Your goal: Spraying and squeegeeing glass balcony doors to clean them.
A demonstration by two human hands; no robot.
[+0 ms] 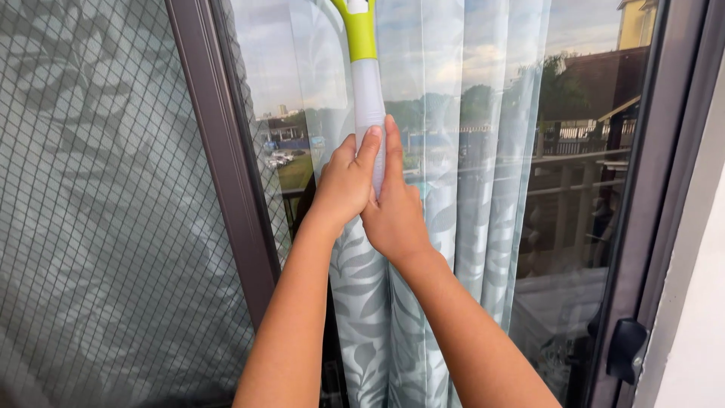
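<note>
Both my hands are raised in front of a glass window pane (589, 151) and wrapped around the white handle (368, 91) of a cleaning tool with a lime-green upper part (361, 34). My left hand (343, 185) grips it from the left, and my right hand (394, 208) grips it from the right with its fingers pointing up. The tool's head is out of view above the top edge. Behind the glass hangs a pale curtain (362, 302) with a leaf pattern.
A dark brown window frame post (226, 166) stands left of my hands. A mesh screen (98, 227) covers the left pane. A dark latch (625, 349) sits on the right frame, beside a white wall (698, 332). The glass reflects buildings, trees and a railing.
</note>
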